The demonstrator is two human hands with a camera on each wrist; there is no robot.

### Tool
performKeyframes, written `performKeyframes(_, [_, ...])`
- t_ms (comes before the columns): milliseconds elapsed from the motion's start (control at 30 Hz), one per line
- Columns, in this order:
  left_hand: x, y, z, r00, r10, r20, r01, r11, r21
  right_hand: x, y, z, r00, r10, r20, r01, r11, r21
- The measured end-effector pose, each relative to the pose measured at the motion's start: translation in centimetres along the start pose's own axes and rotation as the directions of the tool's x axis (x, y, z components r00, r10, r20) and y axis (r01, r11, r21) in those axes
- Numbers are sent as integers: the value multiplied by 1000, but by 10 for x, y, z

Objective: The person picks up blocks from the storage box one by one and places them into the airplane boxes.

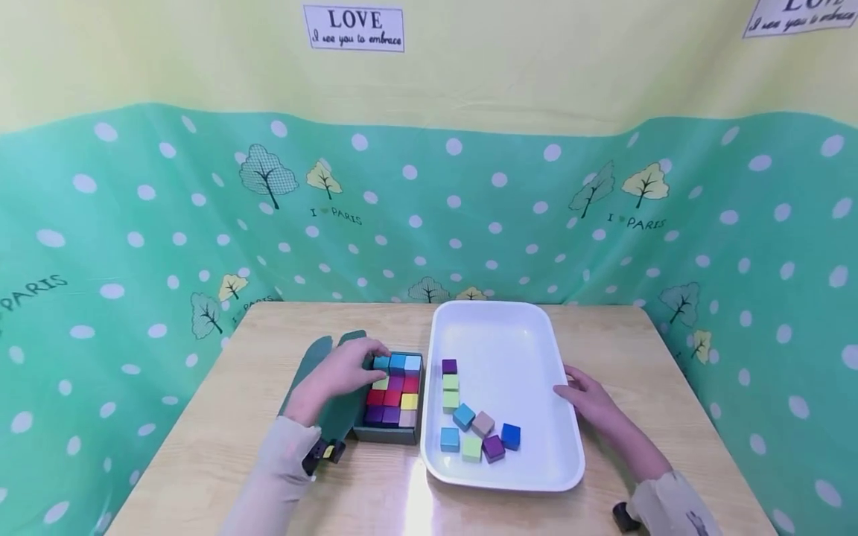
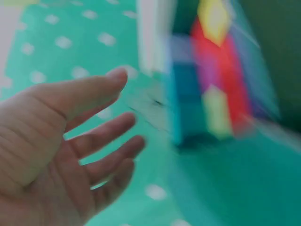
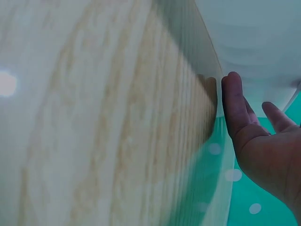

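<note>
My left hand (image 1: 346, 366) hovers over the left side of a small dark box (image 1: 385, 434) packed with coloured cubes. Its fingers are parted, with nothing between them in the left wrist view, where the hand (image 2: 70, 141) shows apart from the blurred cubes (image 2: 218, 101). On the right, my right hand (image 1: 593, 402) holds the side rim of a white tray (image 1: 516, 335), thumb over the edge and fingers along the outer wall. Inside the tray lie several loose cubes, among them a dark blue cube (image 1: 511, 436) and a light green cube (image 1: 472, 449).
Dark green panels (image 1: 344, 413) stand at the left side of the box, beneath my left forearm. The box sits close beside the tray on a wooden table (image 1: 221, 417). A green dotted curtain (image 1: 375, 246) hangs around the back and sides.
</note>
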State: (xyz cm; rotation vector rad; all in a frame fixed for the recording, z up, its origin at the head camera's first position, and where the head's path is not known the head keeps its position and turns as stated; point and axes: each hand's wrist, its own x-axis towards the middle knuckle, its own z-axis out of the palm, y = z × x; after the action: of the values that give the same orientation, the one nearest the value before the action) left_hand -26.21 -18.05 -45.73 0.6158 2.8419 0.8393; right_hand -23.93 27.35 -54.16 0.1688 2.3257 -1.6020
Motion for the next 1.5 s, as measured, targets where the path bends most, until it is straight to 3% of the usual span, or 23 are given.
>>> performKeyframes(133, [6, 48, -7, 991, 88, 101, -77, 991, -106, 2, -1, 0, 1000, 1, 8, -1, 1000, 15])
performKeyframes(200, [16, 73, -1, 973, 159, 166, -138, 982, -132, 1, -1, 0, 1000, 2, 9, -3, 1000, 24])
performKeyframes(300, [38, 106, 23, 922, 272, 275, -243, 960, -137, 0, -1, 0, 1000, 13, 1, -13, 999, 33])
performKeyframes(367, [54, 125, 46, 884, 302, 357, -274, 953, -126, -1, -1, 0, 1000, 20, 0, -20, 999, 34])
performKeyframes(433, [67, 141, 68, 855, 287, 432, -272, 957, -97, -1, -1, 0, 1000, 27, -1, -27, 999, 32])
performKeyframes(500, [77, 156, 87, 835, 232, 499, -236, 970, -55, -1, 0, 0, 1000, 24, -1, -24, 999, 37])
performKeyframes(667, [87, 176, 118, 795, 48, 604, -124, 989, 85, 1, 0, 3, 1000, 3, 10, -4, 996, 86])
performKeyframes(800, [89, 175, 126, 794, -36, 606, -91, 980, 177, 2, -1, 5, 1000, -10, 21, 8, 992, 125])
performKeyframes(933, [90, 170, 139, 801, -51, 597, -117, 964, 238, 2, 1, 3, 1000, -1, 11, -1, 991, 133])
performKeyframes(1067, [88, 166, 153, 801, -6, 599, -173, 955, 241, 0, 3, 0, 1000, 19, 9, -20, 992, 127])
performKeyframes(1167, [88, 165, 158, 809, 24, 587, -193, 955, 226, -1, 2, -2, 1000, 17, 10, -18, 991, 129])
performKeyframes(1300, [90, 164, 157, 819, 39, 573, -191, 959, 208, -1, 1, -2, 1000, 4, 16, -6, 991, 131])
performKeyframes(1500, [90, 165, 152, 819, 56, 571, -170, 974, 148, -2, 6, -2, 1000, 0, 20, -3, 989, 148])
